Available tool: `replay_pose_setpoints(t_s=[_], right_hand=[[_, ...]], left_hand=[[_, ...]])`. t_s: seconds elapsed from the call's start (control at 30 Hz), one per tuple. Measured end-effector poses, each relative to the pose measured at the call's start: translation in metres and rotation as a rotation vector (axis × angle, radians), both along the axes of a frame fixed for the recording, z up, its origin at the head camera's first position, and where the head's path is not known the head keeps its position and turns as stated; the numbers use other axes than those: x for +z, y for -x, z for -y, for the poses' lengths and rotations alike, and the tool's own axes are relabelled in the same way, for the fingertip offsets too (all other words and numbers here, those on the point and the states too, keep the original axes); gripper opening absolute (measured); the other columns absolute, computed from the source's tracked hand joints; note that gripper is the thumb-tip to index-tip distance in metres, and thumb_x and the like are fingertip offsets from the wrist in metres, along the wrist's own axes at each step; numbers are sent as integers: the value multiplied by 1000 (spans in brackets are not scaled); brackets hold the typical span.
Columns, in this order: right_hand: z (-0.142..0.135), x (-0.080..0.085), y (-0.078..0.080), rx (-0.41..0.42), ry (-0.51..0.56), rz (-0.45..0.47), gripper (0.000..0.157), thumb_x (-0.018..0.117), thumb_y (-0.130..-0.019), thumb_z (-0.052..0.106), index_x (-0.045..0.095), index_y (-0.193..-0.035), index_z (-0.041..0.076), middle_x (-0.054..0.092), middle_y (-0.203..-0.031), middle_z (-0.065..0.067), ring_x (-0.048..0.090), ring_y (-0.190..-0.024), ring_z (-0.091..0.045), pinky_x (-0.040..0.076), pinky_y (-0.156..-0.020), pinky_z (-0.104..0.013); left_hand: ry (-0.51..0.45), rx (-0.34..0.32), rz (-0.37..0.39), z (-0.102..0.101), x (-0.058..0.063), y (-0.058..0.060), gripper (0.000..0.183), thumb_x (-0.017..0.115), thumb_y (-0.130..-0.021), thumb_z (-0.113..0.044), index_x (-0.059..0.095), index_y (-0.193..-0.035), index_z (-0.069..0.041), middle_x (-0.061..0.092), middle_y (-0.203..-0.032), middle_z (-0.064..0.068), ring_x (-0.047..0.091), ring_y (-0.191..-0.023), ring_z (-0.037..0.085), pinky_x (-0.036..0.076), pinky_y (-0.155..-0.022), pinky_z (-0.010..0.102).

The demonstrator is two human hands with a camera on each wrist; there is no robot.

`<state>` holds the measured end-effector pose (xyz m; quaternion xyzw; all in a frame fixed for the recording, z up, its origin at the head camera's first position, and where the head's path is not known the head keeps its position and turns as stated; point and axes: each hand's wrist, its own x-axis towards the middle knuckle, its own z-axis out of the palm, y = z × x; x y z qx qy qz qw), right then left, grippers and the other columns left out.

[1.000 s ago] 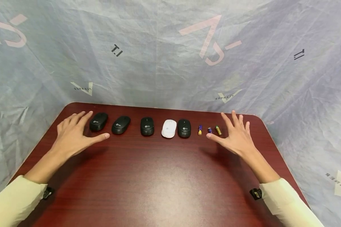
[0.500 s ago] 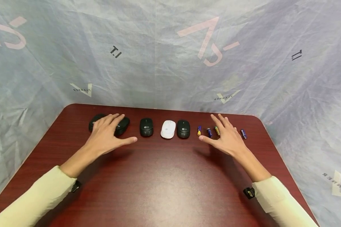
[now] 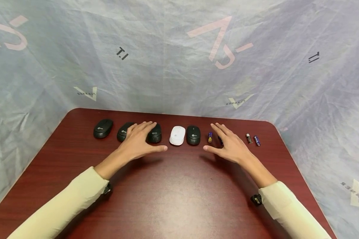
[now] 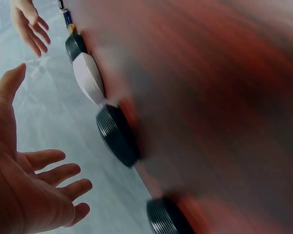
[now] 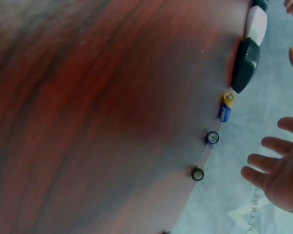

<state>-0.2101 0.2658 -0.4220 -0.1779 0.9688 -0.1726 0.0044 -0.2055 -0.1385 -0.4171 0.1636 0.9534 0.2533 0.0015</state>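
My left hand (image 3: 137, 142) hovers above the table with fingers spread, nearest to a black computer mouse (image 3: 155, 135) and partly covering it and another black mouse (image 3: 123, 131). A white mouse (image 3: 177, 135) lies just beyond its thumb, then a further black mouse (image 3: 193, 135). Over the batteries floats my right hand (image 3: 233, 147), its fingers also apart and holding nothing. To its left lies a blue and yellow battery (image 3: 210, 137); one more is mostly hidden behind the fingers. In the wrist views, the left hand (image 4: 29, 190) and right hand (image 5: 283, 165) touch nothing.
A black mouse (image 3: 103, 128) lies at the far left of the row. Two batteries, one dark (image 3: 249, 138) and one blue (image 3: 257, 140), lie at the right. The dark red table (image 3: 179, 196) meets a grey printed cloth (image 3: 164, 59) behind.
My left hand has swept rightward from the leftmost mouse along the row. My right hand has drifted left, uncovering the two batteries at the right. Mice and batteries stay in place.
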Motion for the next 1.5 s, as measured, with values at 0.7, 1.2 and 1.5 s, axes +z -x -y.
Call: replay_pose_setpoints(t_s=[0.7,1.2,1.5], right_hand=[[21,-14,22,143,-6,66,84,62,-112,62,35,-179,18,30,-187,-11,38,-170,-33,33,-121,-93],[27,-22,33,256,-37,-85,67,71,-112,42,55,-166,5,58,-168,-22,55,-157,-42,49,-131,-61],[32,-18,38,215,-130,-115,69,74,-110,49,57,-166,11,55,-169,-20,53,-154,-46,47,-126,-70]], left_hand=[[131,-268,-58,-104,-15,31,91,78,-105,-56,43,-173,-5,44,-180,16,41,-169,32,18,-145,63],[451,-310,-219,-136,-22,42,69,63,-116,-49,52,-167,-4,56,-170,15,48,-164,34,34,-141,53],[516,-251,-225,-134,-20,44,81,64,-111,-63,51,-169,-7,56,-169,15,44,-164,41,30,-142,59]])
